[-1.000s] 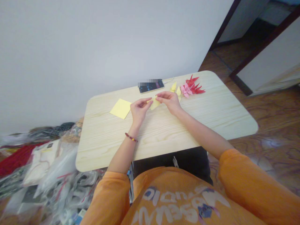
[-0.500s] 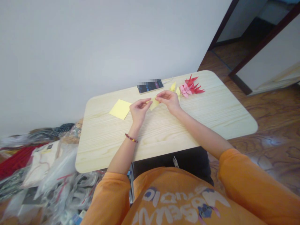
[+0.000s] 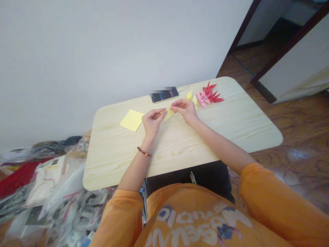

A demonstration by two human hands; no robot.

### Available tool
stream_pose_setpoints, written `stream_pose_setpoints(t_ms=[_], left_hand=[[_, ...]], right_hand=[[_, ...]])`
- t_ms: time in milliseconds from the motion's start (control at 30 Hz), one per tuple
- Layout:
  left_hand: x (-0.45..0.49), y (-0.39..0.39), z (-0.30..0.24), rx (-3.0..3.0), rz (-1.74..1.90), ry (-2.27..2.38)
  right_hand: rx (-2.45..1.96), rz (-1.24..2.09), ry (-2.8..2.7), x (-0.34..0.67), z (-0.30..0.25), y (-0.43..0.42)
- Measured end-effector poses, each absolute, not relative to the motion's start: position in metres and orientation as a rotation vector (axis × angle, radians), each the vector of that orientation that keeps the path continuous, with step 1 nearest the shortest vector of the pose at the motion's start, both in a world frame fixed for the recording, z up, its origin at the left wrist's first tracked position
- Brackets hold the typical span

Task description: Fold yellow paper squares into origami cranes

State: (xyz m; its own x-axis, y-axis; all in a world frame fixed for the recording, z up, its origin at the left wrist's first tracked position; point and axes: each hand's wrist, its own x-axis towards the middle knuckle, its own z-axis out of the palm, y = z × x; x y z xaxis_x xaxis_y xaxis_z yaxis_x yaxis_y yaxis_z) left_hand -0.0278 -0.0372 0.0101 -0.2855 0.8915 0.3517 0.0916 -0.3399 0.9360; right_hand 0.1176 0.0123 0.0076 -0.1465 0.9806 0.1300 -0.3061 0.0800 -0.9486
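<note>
Overhead view from the person's head, looking down on a light wood table (image 3: 226, 133) with rounded corners. A white wall (image 3: 102, 58) rises behind the far edge. To the right lies a brown patterned floor (image 3: 295, 164), with a dark-framed doorway (image 3: 267, 44) at far right. A heap of clear plastic bags (image 3: 64, 192) lies on the near left, beside the table. At the near edge are the person's orange sweatshirt (image 3: 195, 219), printed with pale lettering, and dark trousers (image 3: 213, 176).

Both forearms reach forward over the tabletop toward its far side. The left hand (image 3: 153, 122) and right hand (image 3: 186, 111) face each other with fingers curled, not spread. Each pinches, between thumb and fingertips, a folded yellow paper (image 3: 169, 113), held between the hands near the middle of the table. Whether it touches the tabletop cannot be told.

Left of the hands lies a flat yellow paper square (image 3: 131, 120). Beyond them are a black smartphone (image 3: 164, 95) and small yellow origami pieces (image 3: 189, 95). Farther right, just beside these, are red origami cranes (image 3: 212, 93) and a pink origami crane (image 3: 203, 99). A beaded bracelet (image 3: 144, 151) circles the left wrist.
</note>
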Motion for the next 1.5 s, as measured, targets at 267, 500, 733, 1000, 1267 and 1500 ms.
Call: stream_pose_setpoints(t_ms=[267, 500, 733, 1000, 1267, 1500], left_hand=[[-0.0282, -0.0366, 0.0092, 1.346, 1.679, 1.278], [-0.0285, -0.0368, 0.0085, 1.335, 1.678, 1.271], [-0.0279, -0.0364, 0.0087, 1.325, 1.669, 1.303], [-0.0283, -0.0355, 0.0066, 1.319, 1.660, 1.308], [-0.0279, -0.0361, 0.0088, 1.319, 1.685, 1.304], [-0.0275, -0.0373, 0.0099, 1.348, 1.700, 1.325]], right_hand=[[-0.820, 1.397, -1.155, 0.1182, 0.0093, 0.0120], [-0.816, 1.421, -1.174, 0.1187, 0.0103, 0.0123], [-0.841, 1.399, -1.181, 0.1189, 0.0084, 0.0134], [-0.843, 1.351, -1.175, 0.1184, 0.0063, 0.0129], [-0.848, 1.374, -1.143, 0.1182, 0.0076, 0.0124], [-0.845, 1.392, -1.156, 0.1187, 0.0038, 0.0145]])
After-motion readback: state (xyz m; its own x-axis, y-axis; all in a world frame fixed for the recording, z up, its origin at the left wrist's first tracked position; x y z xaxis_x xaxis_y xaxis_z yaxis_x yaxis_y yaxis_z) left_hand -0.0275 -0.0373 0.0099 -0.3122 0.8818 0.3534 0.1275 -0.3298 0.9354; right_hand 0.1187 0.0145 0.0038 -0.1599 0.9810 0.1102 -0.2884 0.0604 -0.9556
